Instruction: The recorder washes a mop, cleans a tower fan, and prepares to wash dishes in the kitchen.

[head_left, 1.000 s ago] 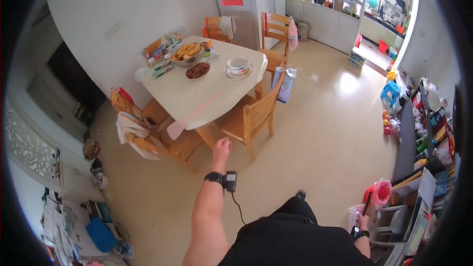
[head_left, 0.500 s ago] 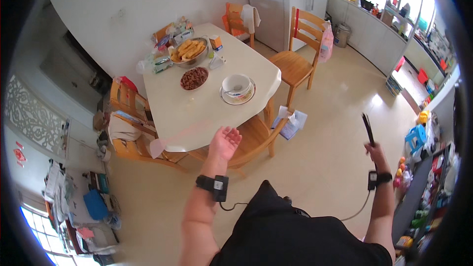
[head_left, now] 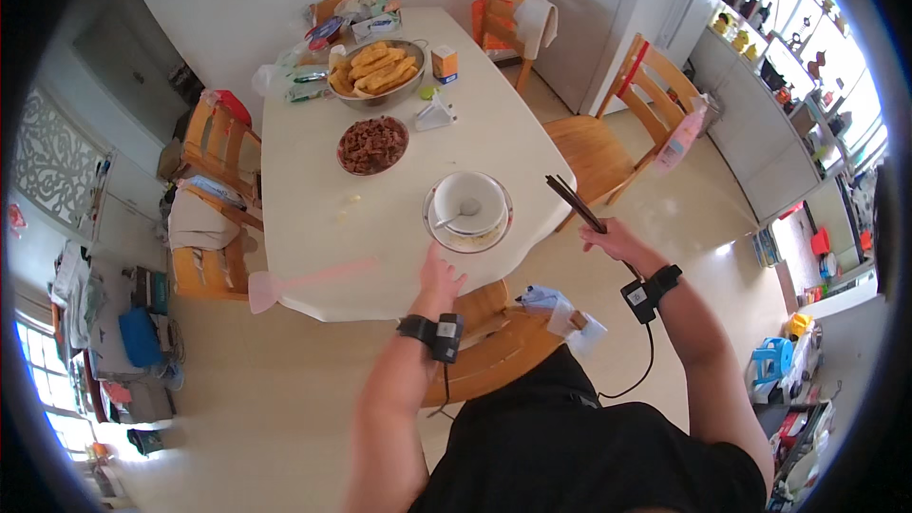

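Several dark chopsticks (head_left: pixel 574 201) are gripped in a bundle by my right hand (head_left: pixel 611 238), off the table's right front corner. My left hand (head_left: pixel 441 277) is empty, fingers apart, over the table's front edge. Just beyond its fingertips is a white bowl (head_left: pixel 486 192) with a spoon (head_left: pixel 460 215) in it. The bowl sits on a patterned plate (head_left: pixel 505 228); whether other bowls are stacked beneath it is hard to tell. Farther back are a dish of brown chopped food (head_left: pixel 373 145) and a metal basin (head_left: pixel 408 91) piled with fried dough sticks (head_left: pixel 382 68).
A wooden chair (head_left: pixel 503 351) stands between me and the white table (head_left: pixel 313 218). A pink fly swatter (head_left: pixel 318 277) lies along the left front edge. A napkin holder (head_left: pixel 435 112) and small orange box (head_left: pixel 445 65) stand farther back. Another chair (head_left: pixel 608 147) is at the right.
I have come closer to the table. My right hand has swung in leftward with the chopsticks toward the table corner. My left hand has reached the table's front edge near the plate.
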A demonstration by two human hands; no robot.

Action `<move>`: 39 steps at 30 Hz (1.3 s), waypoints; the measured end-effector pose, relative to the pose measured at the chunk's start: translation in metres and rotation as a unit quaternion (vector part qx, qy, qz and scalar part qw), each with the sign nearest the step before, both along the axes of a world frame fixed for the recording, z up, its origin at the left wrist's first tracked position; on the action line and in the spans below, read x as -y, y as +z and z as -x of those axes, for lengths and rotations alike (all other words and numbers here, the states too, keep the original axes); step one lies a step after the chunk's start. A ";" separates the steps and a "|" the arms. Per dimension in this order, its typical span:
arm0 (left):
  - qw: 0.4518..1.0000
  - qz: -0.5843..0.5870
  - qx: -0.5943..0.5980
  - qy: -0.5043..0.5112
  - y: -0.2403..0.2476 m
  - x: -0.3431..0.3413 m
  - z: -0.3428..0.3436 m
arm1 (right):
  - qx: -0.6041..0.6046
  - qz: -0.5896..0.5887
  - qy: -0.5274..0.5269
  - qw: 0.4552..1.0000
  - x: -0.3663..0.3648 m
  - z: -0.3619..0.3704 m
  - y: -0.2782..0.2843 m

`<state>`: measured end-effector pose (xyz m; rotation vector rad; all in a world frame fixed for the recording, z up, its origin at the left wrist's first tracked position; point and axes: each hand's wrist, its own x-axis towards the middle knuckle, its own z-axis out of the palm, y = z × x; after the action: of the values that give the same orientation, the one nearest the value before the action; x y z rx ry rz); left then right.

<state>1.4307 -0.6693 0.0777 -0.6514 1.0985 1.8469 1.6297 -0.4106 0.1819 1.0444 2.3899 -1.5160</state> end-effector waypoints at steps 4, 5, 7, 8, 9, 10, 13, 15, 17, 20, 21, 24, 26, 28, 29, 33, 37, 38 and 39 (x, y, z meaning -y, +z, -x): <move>0.980 0.036 -0.157 -0.119 -0.020 0.002 0.005 | -0.003 0.037 0.025 0.999 -0.009 0.058 -0.024; 0.981 0.041 -0.154 -0.111 -0.024 0.004 0.005 | 0.001 0.053 0.019 0.998 -0.012 0.069 -0.034; 0.964 0.050 -0.234 -0.113 -0.027 0.005 0.008 | 0.014 0.063 0.019 0.998 -0.014 0.095 -0.053; 0.953 0.055 -0.275 -0.114 -0.025 0.003 0.013 | 0.024 0.069 0.011 0.997 -0.014 0.107 -0.059; 0.953 0.060 -0.278 -0.108 -0.023 -0.001 0.015 | 0.043 0.059 0.025 0.997 -0.014 0.115 -0.064; 0.958 0.087 -0.256 -0.098 -0.006 -0.010 0.016 | 0.042 0.081 0.030 0.995 -0.014 0.126 -0.068; 0.959 0.117 -0.232 -0.110 -0.005 -0.019 0.020 | 0.035 0.109 0.030 0.993 -0.008 0.150 -0.080; 0.948 0.110 -0.250 -0.167 -0.004 -0.021 0.028 | 0.040 0.123 0.046 0.990 -0.006 0.161 -0.081; 0.955 0.099 -0.249 -0.125 -0.003 -0.026 0.024 | 0.010 0.151 0.060 0.987 -0.003 0.164 -0.077; 0.957 0.102 -0.249 -0.112 0.021 -0.032 0.026 | 0.000 0.168 0.082 0.982 -0.004 0.170 -0.081; 0.955 0.093 -0.258 -0.114 0.014 -0.029 0.024 | 0.005 0.169 0.083 0.982 -0.003 0.167 -0.082; 0.950 0.081 -0.273 -0.126 0.006 -0.031 0.018 | -0.015 0.177 0.082 0.981 -0.004 0.158 -0.077; 0.946 0.083 -0.293 -0.110 0.015 -0.029 0.010 | -0.009 0.181 0.078 0.980 -0.001 0.149 -0.069; 0.941 0.092 -0.287 -0.151 0.015 -0.028 0.010 | -0.018 0.177 0.069 0.982 -0.002 0.139 -0.065; 0.938 0.102 -0.283 -0.172 0.018 -0.029 0.006 | -0.023 0.172 0.065 0.983 -0.004 0.131 -0.062; 0.941 0.039 -0.282 -0.182 0.055 -0.041 -0.026 | -0.034 0.153 0.054 0.986 -0.013 0.084 -0.043; 0.918 -0.058 -0.346 -0.186 0.083 -0.061 -0.066 | -0.067 0.121 0.027 0.990 -0.018 0.030 -0.012; 0.914 -0.061 -0.350 -0.194 0.088 -0.066 -0.077 | -0.072 0.119 0.019 0.990 -0.020 0.013 -0.002; 0.918 -0.051 -0.332 -0.210 0.092 -0.072 -0.090 | -0.073 0.129 0.003 0.989 -0.022 -0.005 0.010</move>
<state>1.5202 -0.5976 0.1693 0.3032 1.4183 1.7509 1.6350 -0.3884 0.1918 0.8975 2.2012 -1.8970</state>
